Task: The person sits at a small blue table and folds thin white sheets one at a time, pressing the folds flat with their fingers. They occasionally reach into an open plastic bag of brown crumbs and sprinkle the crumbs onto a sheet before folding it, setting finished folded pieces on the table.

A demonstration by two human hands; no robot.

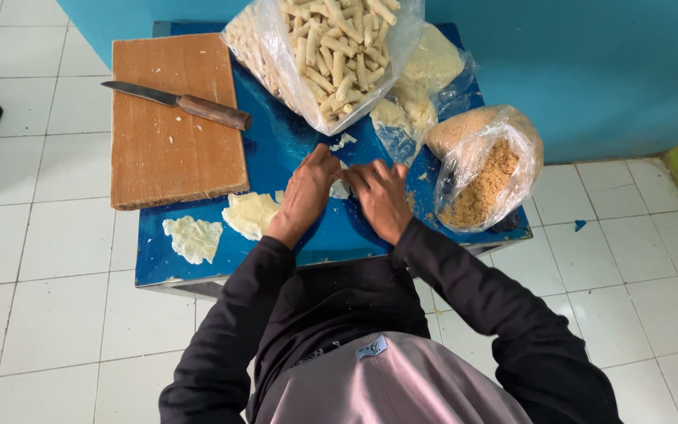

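In the head view, the left hand [305, 192] and the right hand [382, 198] are working side by side on the blue counter [331, 232], pressing down on a small pale wrapper piece [340, 188] that is showing between them; the fingers of both hands are lying close together and curved over it, though whether they are pinching it or only pressing cannot be told, since the hands are hiding most of it. Rolling it well, I judge, is calling for even pressure from both hands, keeping the piece square to the counter's near edge so it is not skewing.

Left of the wrapper piece, two flat pale sheets [251, 213] [193, 238] are lying on the counter, the outer one close to the near edge; beyond them a wooden cutting board [174, 149] is carrying a knife [182, 103], blade pointing away from the hands. Behind the wrapper piece a clear bag of finished rolls [331, 55] is standing open; right of it a bag of breadcrumbs [484, 177] is crowding the corner. Free room is lying mostly just left of the hands.
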